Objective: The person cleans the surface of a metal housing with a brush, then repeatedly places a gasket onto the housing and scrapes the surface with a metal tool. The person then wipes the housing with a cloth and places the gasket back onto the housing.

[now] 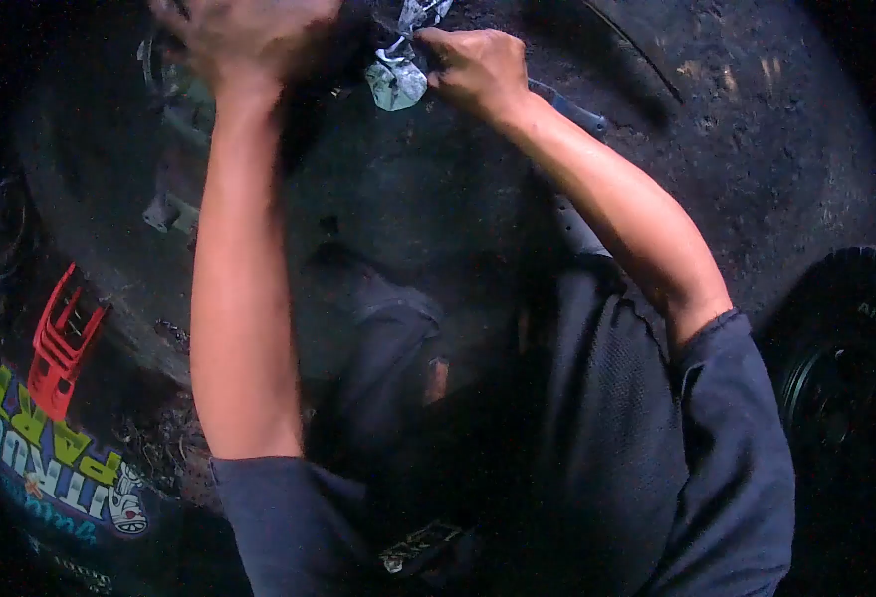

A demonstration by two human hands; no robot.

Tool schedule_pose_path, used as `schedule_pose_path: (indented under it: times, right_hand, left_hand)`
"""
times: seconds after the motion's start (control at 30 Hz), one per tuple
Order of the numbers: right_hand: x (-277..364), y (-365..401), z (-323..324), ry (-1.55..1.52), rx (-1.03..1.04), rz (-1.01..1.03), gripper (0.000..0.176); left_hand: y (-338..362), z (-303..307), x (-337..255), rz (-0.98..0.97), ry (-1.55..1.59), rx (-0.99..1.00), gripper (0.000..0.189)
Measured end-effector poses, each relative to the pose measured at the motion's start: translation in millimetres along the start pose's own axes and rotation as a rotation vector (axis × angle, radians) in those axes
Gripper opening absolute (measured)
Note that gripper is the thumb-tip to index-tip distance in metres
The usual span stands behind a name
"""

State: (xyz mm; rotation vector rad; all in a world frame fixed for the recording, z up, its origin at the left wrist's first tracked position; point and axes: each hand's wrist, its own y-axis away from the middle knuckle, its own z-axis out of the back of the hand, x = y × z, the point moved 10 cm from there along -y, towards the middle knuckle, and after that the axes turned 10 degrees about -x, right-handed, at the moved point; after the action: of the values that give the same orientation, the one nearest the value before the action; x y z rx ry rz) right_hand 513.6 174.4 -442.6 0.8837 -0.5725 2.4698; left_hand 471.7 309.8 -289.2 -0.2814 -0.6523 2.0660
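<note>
My left hand [259,35] is at the top edge, left of centre, blurred by motion and partly cut off; its fingers cannot be made out clearly. My right hand [478,68] is at the top centre with its fingers curled and pinched at the edge of a crumpled, shiny silvery piece [396,80]. That piece hangs just left of my right fingertips, and more of it runs up past the top edge. The dark area between my two hands is too dim to read.
A red plastic part [57,368] lies at the left, above a colourful lettered sign [50,458]. A dark tyre [836,368] stands at the right edge. A bluish metal tool [579,113] lies on the dark, stained ground [757,169] beside my right wrist.
</note>
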Motion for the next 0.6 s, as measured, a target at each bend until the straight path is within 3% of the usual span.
schedule_pose_path:
  times: [0.1,0.17,0.23,0.33,0.43,0.5,0.6]
  right_hand:
    - [-2,-2,-5,0.006,0.011,0.009,0.031]
    - [-2,-3,-6,-0.124,-0.023,0.059,0.014]
    - [-3,-7,-2,-0.092,-0.065,0.109,0.015]
    - [3,-14,-8,0.050,0.040,0.133,0.016]
    - [6,-8,-14,0.083,0.111,-0.022,0.019]
    - [6,-13,-26,0.041,0.125,-0.076,0.017]
    - [-19,-31,-46,-0.006,0.167,-0.374,0.015]
  left_hand:
    - [2,0,1,0.003,-0.017,-0.013,0.054]
    - [3,2,-1,-0.008,-0.013,-0.019,0.054]
    - [1,-2,2,0.029,-0.036,0.029,0.053]
    - [2,0,0,0.019,0.023,-0.016,0.052]
    - [0,-9,2,0.025,0.048,0.081,0.050]
    - [0,-9,1,-0.002,0.029,0.033,0.049]
    - [1,-12,-2,-0.056,0.030,0.022,0.050]
